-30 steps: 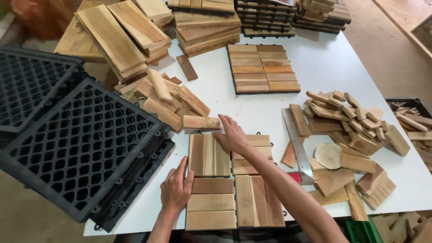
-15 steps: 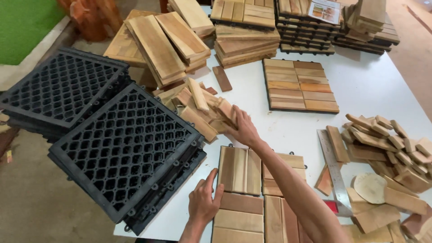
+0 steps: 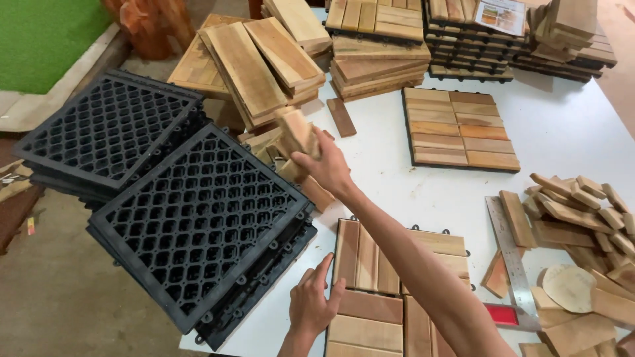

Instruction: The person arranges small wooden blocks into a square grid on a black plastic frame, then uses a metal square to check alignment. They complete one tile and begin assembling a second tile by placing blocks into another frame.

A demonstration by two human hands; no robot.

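Left hand (image 3: 316,301) rests flat, fingers spread, on the near wooden tile (image 3: 390,291) on the bench (image 3: 569,145). Right hand (image 3: 324,165) pinches a short wooden slat (image 3: 299,131) above the loose pile; it looks light, stiff, best held by its edges.
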